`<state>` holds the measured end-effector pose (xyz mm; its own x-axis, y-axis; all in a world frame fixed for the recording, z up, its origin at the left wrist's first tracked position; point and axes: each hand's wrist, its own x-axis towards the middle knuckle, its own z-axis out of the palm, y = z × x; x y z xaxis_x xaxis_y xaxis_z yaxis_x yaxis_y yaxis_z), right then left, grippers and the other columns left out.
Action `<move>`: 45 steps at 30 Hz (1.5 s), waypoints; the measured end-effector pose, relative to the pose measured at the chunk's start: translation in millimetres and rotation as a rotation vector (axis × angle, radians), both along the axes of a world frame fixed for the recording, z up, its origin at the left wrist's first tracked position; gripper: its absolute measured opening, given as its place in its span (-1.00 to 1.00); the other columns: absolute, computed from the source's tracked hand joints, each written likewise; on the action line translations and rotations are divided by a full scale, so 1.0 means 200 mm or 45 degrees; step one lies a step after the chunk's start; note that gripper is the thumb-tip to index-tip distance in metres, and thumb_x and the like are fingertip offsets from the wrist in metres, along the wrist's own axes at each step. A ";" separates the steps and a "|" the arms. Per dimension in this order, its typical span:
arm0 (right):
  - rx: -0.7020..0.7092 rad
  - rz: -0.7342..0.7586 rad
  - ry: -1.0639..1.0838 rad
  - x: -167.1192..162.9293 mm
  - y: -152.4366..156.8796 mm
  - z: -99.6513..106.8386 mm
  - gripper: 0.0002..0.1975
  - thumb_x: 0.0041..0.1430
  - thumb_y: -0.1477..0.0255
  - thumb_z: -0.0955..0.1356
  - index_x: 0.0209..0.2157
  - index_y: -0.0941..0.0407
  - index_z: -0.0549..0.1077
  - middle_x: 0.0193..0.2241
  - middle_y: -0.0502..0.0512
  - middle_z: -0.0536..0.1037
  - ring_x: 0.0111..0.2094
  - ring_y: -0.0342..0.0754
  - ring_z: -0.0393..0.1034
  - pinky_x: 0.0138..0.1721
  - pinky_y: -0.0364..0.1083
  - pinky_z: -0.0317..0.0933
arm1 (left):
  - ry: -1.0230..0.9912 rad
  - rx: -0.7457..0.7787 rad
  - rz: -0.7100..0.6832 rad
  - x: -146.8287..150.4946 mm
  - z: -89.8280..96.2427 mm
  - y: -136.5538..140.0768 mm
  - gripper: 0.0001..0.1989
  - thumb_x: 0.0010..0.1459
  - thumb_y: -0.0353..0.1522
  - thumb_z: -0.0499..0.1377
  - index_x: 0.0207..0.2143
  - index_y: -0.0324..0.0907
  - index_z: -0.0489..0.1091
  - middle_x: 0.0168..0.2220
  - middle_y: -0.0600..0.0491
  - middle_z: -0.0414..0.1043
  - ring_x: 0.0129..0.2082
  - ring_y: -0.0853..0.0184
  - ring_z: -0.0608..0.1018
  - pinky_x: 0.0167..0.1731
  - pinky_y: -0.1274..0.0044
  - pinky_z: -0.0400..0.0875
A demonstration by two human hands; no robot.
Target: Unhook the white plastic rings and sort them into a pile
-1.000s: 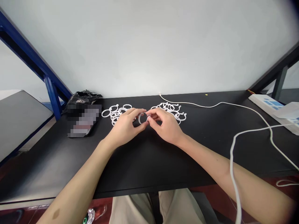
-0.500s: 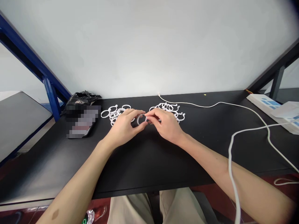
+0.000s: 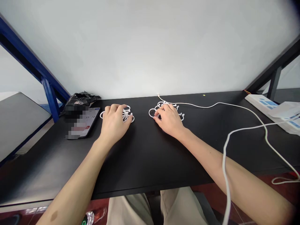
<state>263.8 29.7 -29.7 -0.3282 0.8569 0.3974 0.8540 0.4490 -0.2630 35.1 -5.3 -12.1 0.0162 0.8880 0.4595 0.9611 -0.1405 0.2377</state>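
White rings (image 3: 126, 117) are lying on the black surface (image 3: 145, 153) in the head view, some showing below the left hand (image 3: 113, 122) with its parted grip, others under the right hand (image 3: 170, 119), whose curled grip is hiding whether it is holding any.

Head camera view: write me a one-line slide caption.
Left hand over one cluster of white rings, right hand over a second cluster, on a black tabletop.
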 end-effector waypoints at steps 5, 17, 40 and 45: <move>0.042 0.093 -0.041 -0.02 -0.01 0.01 -0.86 0.24 0.49 0.32 -0.36 0.10 0.54 -0.23 0.21 0.48 -0.11 0.17 0.27 -0.06 0.19 0.25 | -0.109 0.004 -0.205 0.04 0.01 -0.01 -0.67 0.23 -0.23 0.10 -0.02 -0.16 0.43 -0.03 -0.11 0.45 0.00 0.02 0.36 0.04 0.19 0.28; 0.184 0.478 0.286 -0.10 -0.12 0.09 -0.83 0.33 0.43 0.25 -0.23 0.02 0.48 -0.06 0.15 0.35 -0.08 0.00 0.32 -0.10 0.03 0.34 | -0.806 -0.299 -0.332 0.07 0.07 -0.03 -0.67 0.24 -0.14 0.12 -0.07 -0.12 0.45 -0.28 0.04 0.59 -0.30 0.27 0.56 -0.29 0.46 0.38; -0.792 0.382 1.141 -0.06 -0.11 0.10 -0.84 0.25 0.40 0.35 -0.17 0.15 0.48 -0.31 0.09 0.62 -0.31 -0.10 0.57 -0.14 0.00 0.50 | -0.273 0.156 -0.505 0.07 0.06 -0.05 -0.84 0.24 -0.27 0.16 -0.36 -0.03 0.51 -0.35 0.11 0.56 -0.22 0.23 0.44 -0.19 0.43 0.37; -0.759 0.382 1.200 -0.07 -0.11 0.09 -0.89 0.27 0.43 0.33 -0.20 0.15 0.46 -0.34 0.05 0.58 -0.34 -0.11 0.57 -0.19 -0.02 0.52 | -0.226 0.151 -0.541 0.07 0.06 -0.05 -0.85 0.25 -0.27 0.16 -0.35 -0.04 0.51 -0.34 0.10 0.56 -0.23 0.23 0.42 -0.19 0.43 0.36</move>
